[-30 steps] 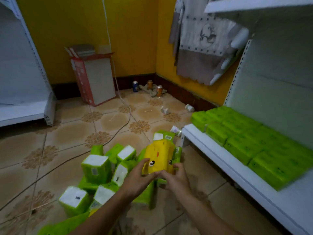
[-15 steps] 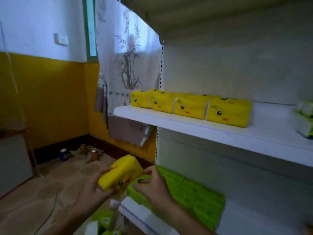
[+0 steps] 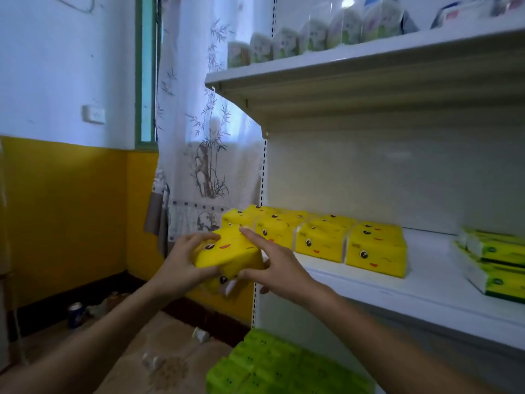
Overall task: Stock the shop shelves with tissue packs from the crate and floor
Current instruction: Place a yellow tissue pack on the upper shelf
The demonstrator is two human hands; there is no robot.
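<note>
A yellow tissue pack [image 3: 227,253] with a cartoon face is held tilted between both hands, just off the left end of the white middle shelf [image 3: 420,291]. My left hand [image 3: 184,261] grips its left side. My right hand [image 3: 272,265] holds its right side, index finger stretched along the top edge. A second yellow pack [image 3: 220,282] shows partly underneath the first. Several matching yellow packs [image 3: 324,237] stand in rows on the middle shelf, right behind the held one.
Green-and-white packs [image 3: 494,257] are stacked at the shelf's right end. Green packs [image 3: 270,368] fill the bottom shelf. Pale packs [image 3: 306,38] line the top shelf. A can [image 3: 75,314] and small white objects lie on the tiled floor at left; a curtain [image 3: 204,143] hangs behind.
The view rose from the floor pile to the shelves. Both hands lifted the yellow pack from knee height up to the left end of the middle shelf.
</note>
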